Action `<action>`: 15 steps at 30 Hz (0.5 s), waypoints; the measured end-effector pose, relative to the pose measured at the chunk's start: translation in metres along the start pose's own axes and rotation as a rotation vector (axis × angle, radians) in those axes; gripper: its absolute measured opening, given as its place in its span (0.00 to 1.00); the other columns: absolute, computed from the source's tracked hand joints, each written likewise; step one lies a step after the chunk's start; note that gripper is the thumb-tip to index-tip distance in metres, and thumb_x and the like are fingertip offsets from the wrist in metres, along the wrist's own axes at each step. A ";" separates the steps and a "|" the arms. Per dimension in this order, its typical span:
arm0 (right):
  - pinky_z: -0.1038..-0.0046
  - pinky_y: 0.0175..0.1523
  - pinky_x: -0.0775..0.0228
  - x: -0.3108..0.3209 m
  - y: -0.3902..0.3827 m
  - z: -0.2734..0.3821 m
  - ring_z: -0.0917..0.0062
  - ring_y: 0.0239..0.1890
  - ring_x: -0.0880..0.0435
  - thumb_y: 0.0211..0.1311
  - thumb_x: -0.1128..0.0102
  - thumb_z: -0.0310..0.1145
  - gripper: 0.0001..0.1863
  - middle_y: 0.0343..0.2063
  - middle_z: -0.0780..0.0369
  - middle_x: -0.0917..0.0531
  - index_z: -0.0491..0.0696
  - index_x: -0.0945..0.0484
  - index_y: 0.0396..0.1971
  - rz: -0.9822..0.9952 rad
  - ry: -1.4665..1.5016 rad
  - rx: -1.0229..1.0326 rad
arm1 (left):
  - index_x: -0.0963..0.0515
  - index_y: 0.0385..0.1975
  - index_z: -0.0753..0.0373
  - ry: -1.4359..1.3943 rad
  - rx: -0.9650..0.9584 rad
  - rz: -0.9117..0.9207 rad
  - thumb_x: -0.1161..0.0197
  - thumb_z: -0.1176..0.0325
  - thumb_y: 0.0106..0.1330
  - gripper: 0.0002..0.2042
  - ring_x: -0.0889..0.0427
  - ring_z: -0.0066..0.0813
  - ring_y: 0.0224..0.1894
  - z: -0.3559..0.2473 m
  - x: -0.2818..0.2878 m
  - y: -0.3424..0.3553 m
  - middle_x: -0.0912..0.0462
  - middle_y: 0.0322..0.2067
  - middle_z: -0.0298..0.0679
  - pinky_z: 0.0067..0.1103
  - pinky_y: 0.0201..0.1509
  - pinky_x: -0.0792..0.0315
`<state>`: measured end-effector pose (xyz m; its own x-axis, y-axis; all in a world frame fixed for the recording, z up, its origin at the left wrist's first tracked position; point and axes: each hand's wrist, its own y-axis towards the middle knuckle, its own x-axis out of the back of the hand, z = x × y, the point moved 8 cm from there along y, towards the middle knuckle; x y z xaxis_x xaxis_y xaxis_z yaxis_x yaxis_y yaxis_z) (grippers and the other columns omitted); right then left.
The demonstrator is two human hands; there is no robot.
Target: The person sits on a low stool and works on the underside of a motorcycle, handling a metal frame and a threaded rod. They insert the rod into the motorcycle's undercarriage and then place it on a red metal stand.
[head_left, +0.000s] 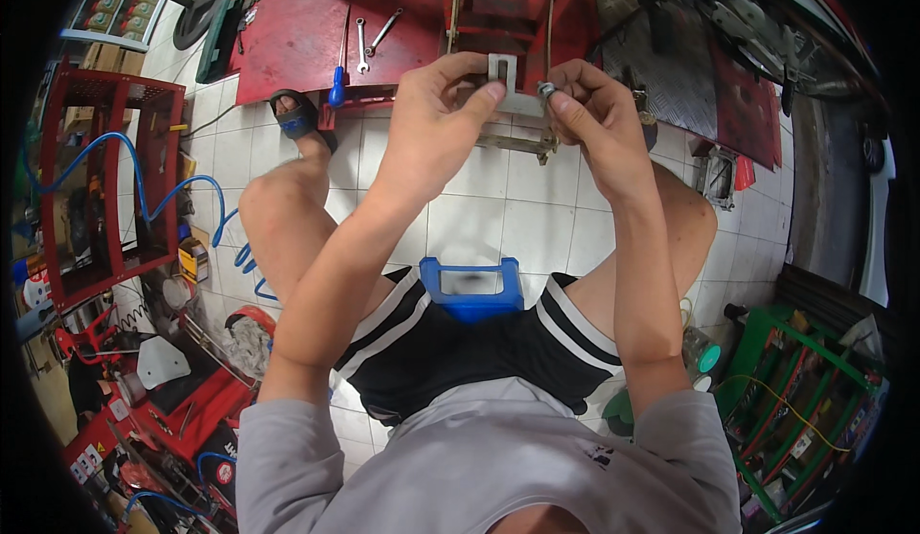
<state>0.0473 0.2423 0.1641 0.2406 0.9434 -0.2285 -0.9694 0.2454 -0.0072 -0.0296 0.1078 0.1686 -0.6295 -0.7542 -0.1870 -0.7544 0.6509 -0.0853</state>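
My left hand (pixel 439 117) grips a grey slotted metal bracket (pixel 512 76) between thumb and fingers, with its long slot facing up. Just right of it, my right hand (pixel 606 127) pinches a small bolt (pixel 545 90) between thumb and forefinger. The bolt is apart from the slot. Both hands are over the near end of a red lift platform (pixel 287 50), where a rusty metal linkage (pixel 513 144) hangs below the bracket. Part of the bracket is hidden by my left fingers.
Two wrenches (pixel 362 47) and a blue-handled screwdriver (pixel 336 89) lie on the platform's left. A blue stool (pixel 431 290) is between my legs. To the left stand a red metal rack (pixel 115 280) and a blue air hose (pixel 144 194); a green rack (pixel 805 342) stands right.
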 end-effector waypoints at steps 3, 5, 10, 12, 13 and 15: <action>0.83 0.26 0.48 0.007 -0.001 -0.002 0.90 0.21 0.37 0.64 0.40 0.28 0.09 0.22 0.71 0.27 0.40 0.25 0.40 0.010 0.093 -0.005 | 0.25 0.49 0.71 -0.134 0.033 0.034 0.42 0.74 0.68 0.12 0.21 0.23 0.41 0.005 -0.004 0.002 0.21 0.40 0.37 0.20 0.48 0.26; 0.83 0.25 0.49 0.008 0.000 -0.001 0.90 0.21 0.37 0.64 0.40 0.28 0.09 0.22 0.71 0.28 0.40 0.25 0.41 0.034 0.154 -0.008 | 0.24 0.49 0.70 -0.141 0.052 0.029 0.42 0.73 0.69 0.12 0.22 0.21 0.40 0.007 -0.004 0.002 0.21 0.39 0.37 0.19 0.46 0.27; 0.82 0.25 0.49 0.003 -0.003 0.000 0.89 0.20 0.39 0.64 0.40 0.28 0.10 0.21 0.71 0.30 0.39 0.26 0.42 0.048 0.235 -0.020 | 0.24 0.49 0.69 0.067 0.071 0.098 0.42 0.70 0.69 0.13 0.25 0.19 0.38 0.003 -0.011 0.001 0.23 0.37 0.34 0.17 0.43 0.30; 0.82 0.25 0.49 -0.001 -0.004 -0.001 0.89 0.20 0.38 0.64 0.39 0.28 0.11 0.22 0.71 0.30 0.39 0.26 0.42 0.064 0.274 -0.032 | 0.24 0.50 0.69 -0.006 0.090 0.139 0.45 0.64 0.72 0.15 0.25 0.20 0.38 0.009 -0.009 0.003 0.24 0.36 0.33 0.18 0.44 0.29; 0.82 0.25 0.49 -0.003 -0.004 -0.002 0.89 0.20 0.38 0.64 0.39 0.28 0.11 0.22 0.71 0.30 0.39 0.26 0.42 0.072 0.271 -0.037 | 0.24 0.50 0.68 -0.041 0.100 0.159 0.47 0.61 0.73 0.16 0.25 0.21 0.39 0.011 -0.010 0.004 0.25 0.35 0.33 0.19 0.45 0.29; 0.83 0.25 0.49 -0.007 -0.005 -0.004 0.89 0.21 0.38 0.63 0.39 0.28 0.10 0.22 0.71 0.29 0.40 0.25 0.41 0.087 0.266 -0.049 | 0.25 0.52 0.68 -0.174 0.128 0.143 0.54 0.53 0.75 0.23 0.25 0.21 0.39 0.011 -0.012 0.003 0.26 0.36 0.34 0.19 0.46 0.28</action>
<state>0.0503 0.2336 0.1620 0.1417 0.8671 -0.4776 -0.9886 0.1492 -0.0225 -0.0225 0.1196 0.1596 -0.6779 -0.6347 -0.3709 -0.6235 0.7637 -0.1673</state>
